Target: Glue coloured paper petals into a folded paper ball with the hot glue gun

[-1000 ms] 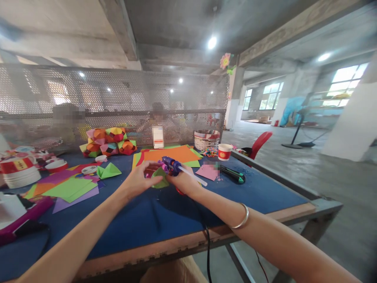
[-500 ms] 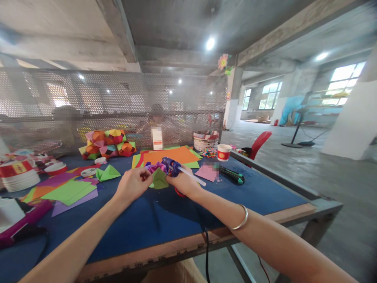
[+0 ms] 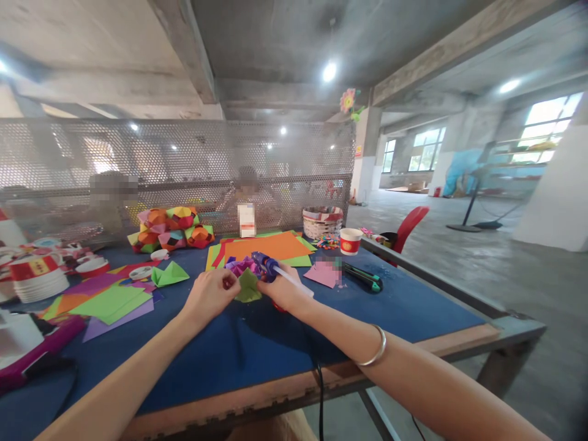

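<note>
Green paper at the fingertips of the left hand: thumb and forefinger curled in, nearly closed, apparently pinching the left edge of a green folded piece. Can't make out exact contact. Right hand wrapped round a blue glue gun, nozzle toward the upper left, thumb tip at the right corner of the green piece; touching or just beside, can't tell. Clear glue stick out the back.

Location: between both hands, over the blue tabletop, purple folded paper right behind. Joined or only overlapping, can't say.

Handling, judging by looks: next to no weight, stiff along the folds, softer across the flat faces. Likely to dent under a hard squeeze, maybe tear at a corner under a tug. Probably not slippery. Best to pinch lightly at an edge or doubled fold, clear of the nozzle; avoid pressing on the faces. For the gun, rigid and heavier: hold by the handle.

Further out: orange sheet just beyond, pink paper and cutter to the right, light-green folded piece to the left, black cord over the near edge.
</note>
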A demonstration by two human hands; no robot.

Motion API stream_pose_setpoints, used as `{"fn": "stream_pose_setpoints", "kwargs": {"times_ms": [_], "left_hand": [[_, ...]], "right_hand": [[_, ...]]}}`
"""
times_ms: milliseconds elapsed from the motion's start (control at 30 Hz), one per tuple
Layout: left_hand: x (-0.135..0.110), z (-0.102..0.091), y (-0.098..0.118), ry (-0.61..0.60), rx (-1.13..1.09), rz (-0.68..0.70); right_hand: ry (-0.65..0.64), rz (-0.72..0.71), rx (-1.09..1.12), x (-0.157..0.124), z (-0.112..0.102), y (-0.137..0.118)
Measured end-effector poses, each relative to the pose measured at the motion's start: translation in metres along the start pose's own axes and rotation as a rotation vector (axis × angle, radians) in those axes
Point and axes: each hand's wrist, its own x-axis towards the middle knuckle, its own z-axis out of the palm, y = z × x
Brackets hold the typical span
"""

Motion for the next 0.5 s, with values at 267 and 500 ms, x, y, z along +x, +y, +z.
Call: {"fn": "stream_pose_setpoints", "kwargs": {"times_ms": [267,500], "left_hand": [[0.014,0.001,-0.013,0.13,0.004,-0.17],[0.014,0.004,-0.002,0.12,0.138,-0.207]], "right_hand": [[0.022,-0.158,0.031,0.011,0.0,0.008],[0.063,-0.14,0.036,0.018,-0.005,0.013]]}}
